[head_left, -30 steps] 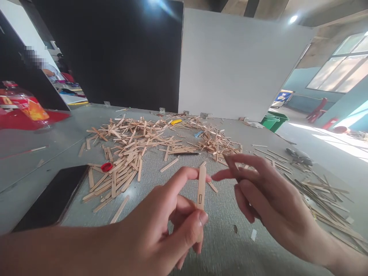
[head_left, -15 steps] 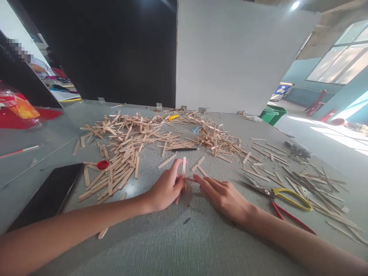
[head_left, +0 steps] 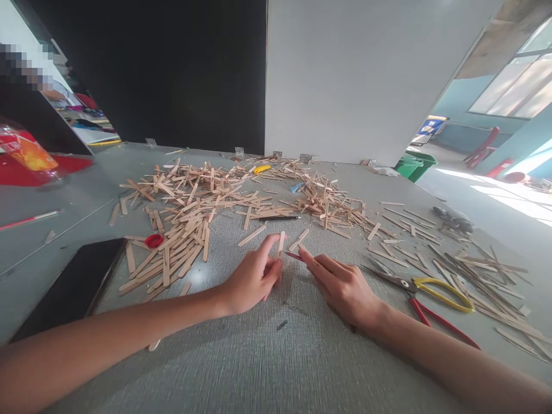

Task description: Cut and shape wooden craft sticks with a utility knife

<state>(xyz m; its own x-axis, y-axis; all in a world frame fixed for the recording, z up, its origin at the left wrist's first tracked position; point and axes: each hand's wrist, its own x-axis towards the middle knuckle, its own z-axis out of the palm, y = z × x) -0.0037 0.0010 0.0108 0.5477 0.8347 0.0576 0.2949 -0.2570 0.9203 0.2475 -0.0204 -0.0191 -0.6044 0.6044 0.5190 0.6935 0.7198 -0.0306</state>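
The left hand (head_left: pixel 254 277) is pinching a wooden stick (head_left: pixel 281 241) between the thumb and the fingers, and the pointing finger is stretched out beside it. The stick is pale, flat and thin, with a round top end. It stands almost straight up from the hand, so its long side runs up and down. The round end points up and a bit away from the person. The bottom end is hidden inside the fingers. The right hand (head_left: pixel 345 286) lies low on the grey desk (head_left: pixel 276 356), just beside the left hand, with its fingers pressed together and stretched toward the stick. A thin red thing (head_left: pixel 291 255) pokes out from its fingertips, and its tip points at the lower part of the stick. Scissors (head_left: pixel 431 289) with yellow and red handles lie just past the right hand, on its outer side. A big heap of sticks (head_left: pixel 194 204) is spread out beyond both hands, with a black pen (head_left: pixel 278 218) in it. A small red cap (head_left: pixel 154 240) and a black flat thing (head_left: pixel 73 287) lie out past the left hand.
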